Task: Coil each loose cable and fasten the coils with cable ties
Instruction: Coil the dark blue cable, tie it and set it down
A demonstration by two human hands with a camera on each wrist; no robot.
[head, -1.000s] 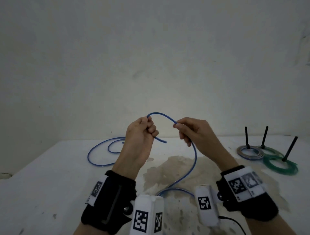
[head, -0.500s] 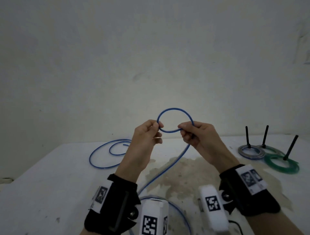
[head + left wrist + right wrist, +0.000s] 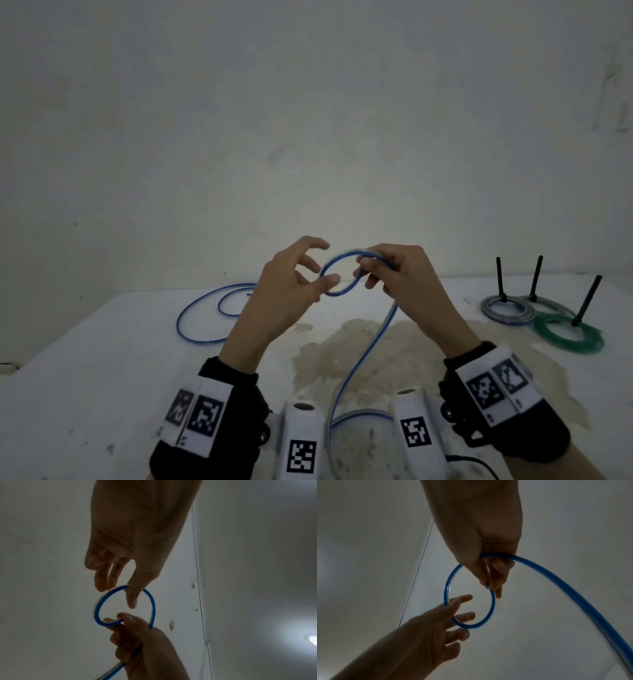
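Right hand: your right hand [image 3: 404,277] pinches the blue cable [image 3: 363,349] where its small loop crosses itself.
Left hand: your left hand [image 3: 287,291] is spread loose, fingertips [image 3: 465,616] touching the loop's far side.
Cable: the rest trails down to the table [image 3: 102,359].
Coils: tied coils [image 3: 548,315] lie right of the loop.

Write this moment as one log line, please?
step: first loop formed | right hand: pinches blue cable loop | left hand: fingers spread at loop | finished coils: on table, right
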